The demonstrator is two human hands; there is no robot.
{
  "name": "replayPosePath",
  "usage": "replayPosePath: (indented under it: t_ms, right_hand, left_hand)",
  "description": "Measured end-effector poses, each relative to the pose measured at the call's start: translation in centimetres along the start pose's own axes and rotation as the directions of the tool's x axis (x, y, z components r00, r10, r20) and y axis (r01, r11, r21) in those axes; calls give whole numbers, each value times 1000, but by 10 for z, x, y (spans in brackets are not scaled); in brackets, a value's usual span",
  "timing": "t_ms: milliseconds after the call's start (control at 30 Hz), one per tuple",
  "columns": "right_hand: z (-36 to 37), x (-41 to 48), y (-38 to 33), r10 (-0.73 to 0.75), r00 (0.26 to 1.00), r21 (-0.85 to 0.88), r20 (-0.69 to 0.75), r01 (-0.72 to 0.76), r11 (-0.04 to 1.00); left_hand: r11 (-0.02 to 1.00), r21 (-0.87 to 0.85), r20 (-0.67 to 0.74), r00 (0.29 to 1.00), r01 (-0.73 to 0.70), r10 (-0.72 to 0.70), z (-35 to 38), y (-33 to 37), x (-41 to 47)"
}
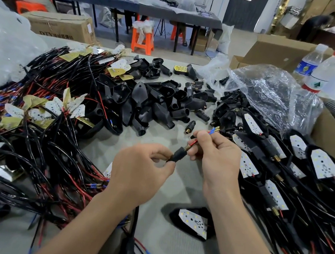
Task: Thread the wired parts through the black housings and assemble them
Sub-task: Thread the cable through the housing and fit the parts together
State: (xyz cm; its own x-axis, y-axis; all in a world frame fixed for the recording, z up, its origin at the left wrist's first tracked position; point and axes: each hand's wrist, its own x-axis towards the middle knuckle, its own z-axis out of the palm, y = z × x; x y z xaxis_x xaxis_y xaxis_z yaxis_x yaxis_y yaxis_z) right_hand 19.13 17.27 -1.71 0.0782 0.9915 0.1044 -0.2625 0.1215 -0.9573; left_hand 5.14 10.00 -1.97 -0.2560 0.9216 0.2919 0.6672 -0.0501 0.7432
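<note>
My left hand (138, 169) pinches a small black tubular housing (179, 155) with a brass end, held above the table at centre. My right hand (216, 153) grips thin red and black wires (197, 139) that pass through that housing; their blue-sleeved brass terminals (214, 130) stick out past my fingers. Loose black housings (152, 102) are heaped behind my hands. Wired LED boards in a tangle of black and red cable (42, 133) fill the left side. Assembled black units with white LED boards (296, 162) lie in rows on the right.
One assembled unit (193, 221) lies between my forearms. A crumpled plastic bag (270, 92) and two water bottles (317, 68) stand at the back right beside a cardboard box (332, 139). People work at far tables; an orange stool (142, 38) stands behind.
</note>
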Motion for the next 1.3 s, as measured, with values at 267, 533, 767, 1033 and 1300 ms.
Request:
replayPosePath:
  t_ms: [267,533,767,1033,1300]
  right_hand:
    - [1,-2,-5,42,997,36,58,-44,998]
    - [-2,-2,-7,106,989,82,105,-115,990]
    - [-3,1,-10,55,998,145,4,-55,988]
    - [-7,4,-19,-155,984,114,-92,165,980]
    - [-2,-1,-17,-57,998,110,-22,59,992]
  left_hand:
    - [708,-585,384,904,396,-188,-1,-1,14]
    - [512,-674,568,817,533,-103,-5,-5,16]
    - [661,-595,456,869,458,-192,-5,-5,13]
    - [671,-550,607,790,497,-88,-17,-2,16]
    - [331,-754,565,818,567,-112,-17,-6,16]
